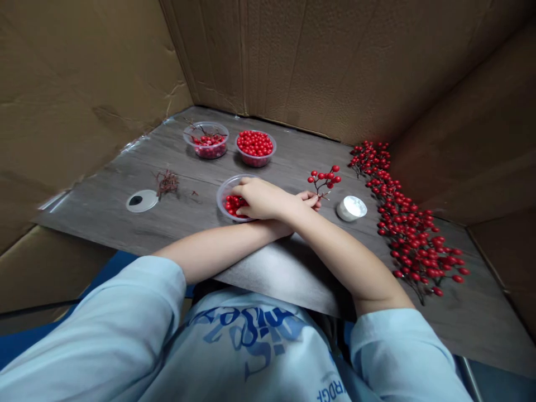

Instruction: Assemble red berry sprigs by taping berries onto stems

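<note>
The person's pale blue shirt (293, 368), with blue lettering on its front, sits at the edge of a grey wood-look table (288, 153). Both sleeves end near the elbows, and the bare forearms cross over the table, the right one on top.

The right hand (262, 196) reaches to the left, its fingers bent down into a clear plastic bowl (220, 202) of red berries (231, 206). The fingertips are partly hidden, so whether they pinch a berry I cannot tell. The left hand (309, 199) comes out beyond the right forearm, thumb and fingers closed on the stem of a berry sprig (321, 180), whose red berries stand up above the fingers.

To the right of the sprig is a small white tub (352, 209). Further right, a long heap of berry branches (408, 229) runs back along the table. On the left lies a round pale disc (144, 202) with a dark spot, a clump of thin brown twigs (168, 183) beside its upper edge.

Farther back are two more clear bowls: the left bowl (211, 152) holds berries and twigs, the right bowl (256, 162) is full of berries. Cardboard walls (272, 61) rise behind.
</note>
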Motion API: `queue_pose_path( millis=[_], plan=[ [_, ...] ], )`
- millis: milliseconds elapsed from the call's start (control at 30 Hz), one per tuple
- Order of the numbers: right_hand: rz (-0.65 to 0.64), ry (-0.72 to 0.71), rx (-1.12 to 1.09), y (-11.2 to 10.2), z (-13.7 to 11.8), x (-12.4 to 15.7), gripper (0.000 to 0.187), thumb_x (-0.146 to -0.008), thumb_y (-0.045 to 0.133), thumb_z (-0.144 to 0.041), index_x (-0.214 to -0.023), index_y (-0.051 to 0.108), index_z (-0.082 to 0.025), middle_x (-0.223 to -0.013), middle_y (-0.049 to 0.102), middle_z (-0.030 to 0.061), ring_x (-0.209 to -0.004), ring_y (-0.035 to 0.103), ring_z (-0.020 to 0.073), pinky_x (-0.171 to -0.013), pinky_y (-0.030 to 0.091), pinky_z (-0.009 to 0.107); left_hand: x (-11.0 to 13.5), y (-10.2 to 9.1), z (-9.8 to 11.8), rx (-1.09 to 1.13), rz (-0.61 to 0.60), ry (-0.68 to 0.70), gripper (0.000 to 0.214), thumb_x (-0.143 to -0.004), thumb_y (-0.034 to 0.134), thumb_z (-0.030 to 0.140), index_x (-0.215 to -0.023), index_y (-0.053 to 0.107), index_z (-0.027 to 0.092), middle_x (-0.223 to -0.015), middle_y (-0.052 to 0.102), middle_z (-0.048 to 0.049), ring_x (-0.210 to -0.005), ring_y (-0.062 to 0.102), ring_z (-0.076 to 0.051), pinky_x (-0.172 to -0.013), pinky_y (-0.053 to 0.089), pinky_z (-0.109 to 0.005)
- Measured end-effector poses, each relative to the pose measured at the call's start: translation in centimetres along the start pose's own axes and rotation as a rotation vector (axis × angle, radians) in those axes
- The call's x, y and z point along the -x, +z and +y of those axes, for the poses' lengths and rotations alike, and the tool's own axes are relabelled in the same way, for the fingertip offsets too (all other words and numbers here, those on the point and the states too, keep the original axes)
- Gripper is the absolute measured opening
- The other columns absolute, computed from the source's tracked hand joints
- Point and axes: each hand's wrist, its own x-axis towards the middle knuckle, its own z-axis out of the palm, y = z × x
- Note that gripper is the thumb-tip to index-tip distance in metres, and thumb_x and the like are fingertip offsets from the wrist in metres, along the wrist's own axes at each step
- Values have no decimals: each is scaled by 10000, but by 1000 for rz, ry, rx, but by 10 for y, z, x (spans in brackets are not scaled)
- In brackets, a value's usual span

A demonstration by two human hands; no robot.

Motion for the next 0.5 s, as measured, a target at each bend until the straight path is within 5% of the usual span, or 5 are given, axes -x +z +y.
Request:
queue_pose_path(
  millis=[200, 500],
  plan=[
    [-142, -58, -79, 6, 1, -9, 308, -793, 556, -258, -1071, 620, -141, -1036, 599, 122, -858, 576, 213, -730, 416, 296, -8, -7, -14, 115, -151, -15, 114, -876, 450, 148, -764, 474, 141, -625, 507, 27, -508, 462, -46, -519, 321, -181],
    [-71, -11, -43, 15, 3, -12, 179, -786, 505, -106, -890, 650, -120, -918, 612, 90, -696, 559, 151, -612, 364, 263, -8, -7, -13, 148, -163, -3, 132, -889, 425, 137, -764, 465, 131, -621, 502, 25, -491, 439, -36, -519, 289, -190]
  ],
)
